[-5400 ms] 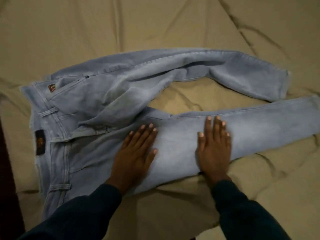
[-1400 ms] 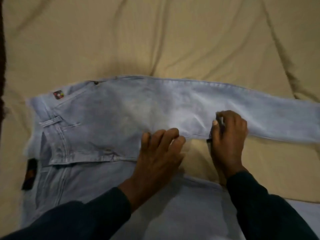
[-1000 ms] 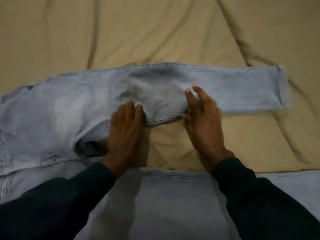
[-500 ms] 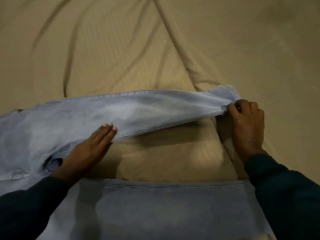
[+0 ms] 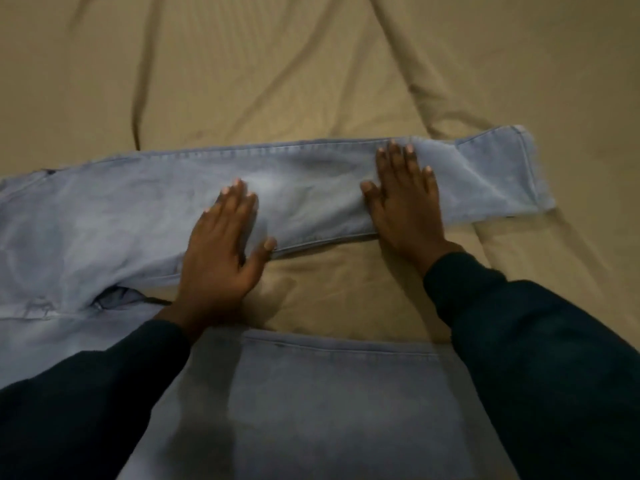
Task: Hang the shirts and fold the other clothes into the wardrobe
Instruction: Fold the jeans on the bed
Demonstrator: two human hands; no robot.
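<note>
The waist end of the light-blue jeans (image 5: pixel 138 216) runs off the left edge, and the near leg is cut by the bottom edge. Dark sleeves (image 5: pixel 540 358) cover part of that leg and leave the frame below. The tan bedsheet (image 5: pixel 277 71) spills past every border.

Tan bedsheet (image 5: pixel 277 64), long wrinkles, creases running diagonally across

A wrinkled tan bedsheet (image 5: pixel 277 64) carries pale blue jeans (image 5: pixel 121 216), their two legs lying flat, spread apart.
</note>
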